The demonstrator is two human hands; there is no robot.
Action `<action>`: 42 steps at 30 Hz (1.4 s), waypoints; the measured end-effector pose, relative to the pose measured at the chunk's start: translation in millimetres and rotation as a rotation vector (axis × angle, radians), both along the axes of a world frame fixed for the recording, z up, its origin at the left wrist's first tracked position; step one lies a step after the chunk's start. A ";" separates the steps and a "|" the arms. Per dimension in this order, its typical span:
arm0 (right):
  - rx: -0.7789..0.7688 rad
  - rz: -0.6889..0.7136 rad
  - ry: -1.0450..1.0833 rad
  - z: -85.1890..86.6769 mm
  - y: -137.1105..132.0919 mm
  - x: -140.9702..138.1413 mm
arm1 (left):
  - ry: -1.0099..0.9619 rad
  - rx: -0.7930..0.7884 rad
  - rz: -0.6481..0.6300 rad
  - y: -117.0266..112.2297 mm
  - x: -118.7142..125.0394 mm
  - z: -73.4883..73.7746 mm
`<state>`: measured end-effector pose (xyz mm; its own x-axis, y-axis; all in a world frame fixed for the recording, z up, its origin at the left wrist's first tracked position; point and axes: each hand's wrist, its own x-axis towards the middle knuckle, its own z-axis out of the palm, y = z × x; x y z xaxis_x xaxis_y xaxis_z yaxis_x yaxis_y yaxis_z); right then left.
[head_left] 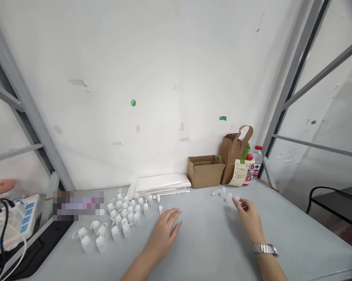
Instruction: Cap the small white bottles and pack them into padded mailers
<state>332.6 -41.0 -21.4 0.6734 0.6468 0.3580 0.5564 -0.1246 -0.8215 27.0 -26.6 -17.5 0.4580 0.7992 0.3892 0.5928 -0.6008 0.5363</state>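
My left hand [166, 227] lies flat on the grey table [205, 242], fingers stretched out, just right of a cluster of several small white plastic bottles [126, 212]. It holds nothing. My right hand [248, 216], with a metal watch on the wrist, reaches toward a few small translucent white bottles [225, 195] lying loose near the back of the table. Its fingertips pinch one of these small pieces [237, 200]. More white bottles [92, 236] sit at the front left.
A stack of white flat sheets [161, 183] leans by the wall. An open cardboard box [205, 171], a brown paper bag [234, 154] and red-capped bottles [256, 160] stand at the back right. A power strip [15, 222] with cables lies left. Grey metal frame posts flank the table.
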 end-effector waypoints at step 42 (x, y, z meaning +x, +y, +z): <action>-0.104 0.958 0.378 -8.1 45.2 -148.7 | -0.760 -0.812 0.034 19.4 2.4 4.1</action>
<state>183.9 4.2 -29.4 -0.0835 0.9863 0.1420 0.1674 0.1544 -0.9737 29.4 -7.3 -13.4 0.2955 0.9516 -0.0850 -0.0479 0.1036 0.9935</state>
